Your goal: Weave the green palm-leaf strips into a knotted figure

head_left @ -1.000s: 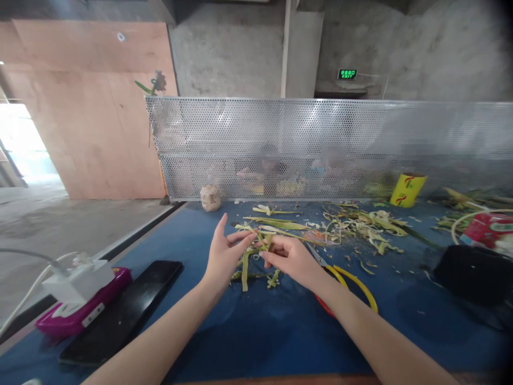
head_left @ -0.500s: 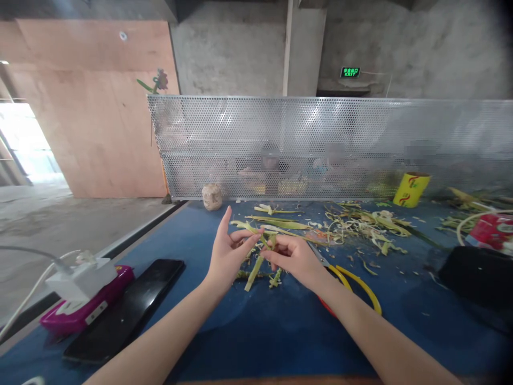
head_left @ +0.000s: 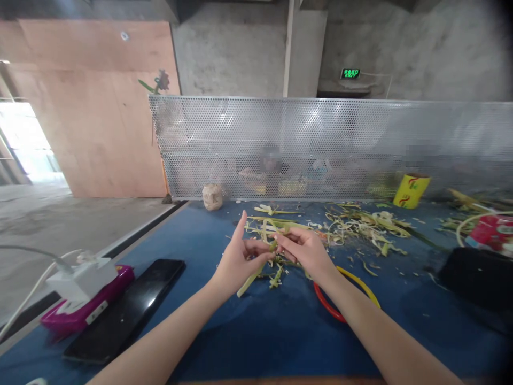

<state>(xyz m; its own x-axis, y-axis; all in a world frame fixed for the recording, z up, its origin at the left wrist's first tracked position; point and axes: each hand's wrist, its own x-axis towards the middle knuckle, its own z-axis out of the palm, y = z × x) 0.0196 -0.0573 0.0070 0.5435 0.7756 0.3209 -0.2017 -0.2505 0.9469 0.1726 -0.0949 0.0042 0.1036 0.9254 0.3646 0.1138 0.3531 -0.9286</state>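
In the middle of the table, my left hand (head_left: 240, 261) is closed in a pinch on a pale green plant strip (head_left: 249, 283), its thumb near the forefinger and another finger pointing up. The strip slants down below my left fingers. Opposite, my right hand (head_left: 306, 252) pinches the strip's upper part, fingertips almost touching those of my left hand. A thin curled piece rises above the fingers. Just below lies a small green sprig (head_left: 276, 278) on the table. Scissors with yellow and red handles (head_left: 363, 283) lie partly hidden under my right forearm.
On the blue table (head_left: 224, 342) lie plant scraps (head_left: 372, 224), a black phone (head_left: 128, 310) and a purple power strip (head_left: 92, 307) with a white plug. A yellow roll (head_left: 411, 191) and a whitish lump (head_left: 212, 197) stand by the perforated metal screen (head_left: 224, 144). A black object (head_left: 476, 278) sits right.
Both hands have shifted slightly right with the plant strip between them. The strip now slants more to the left. My right forearm covers the scissors differently, showing more of the red handle.
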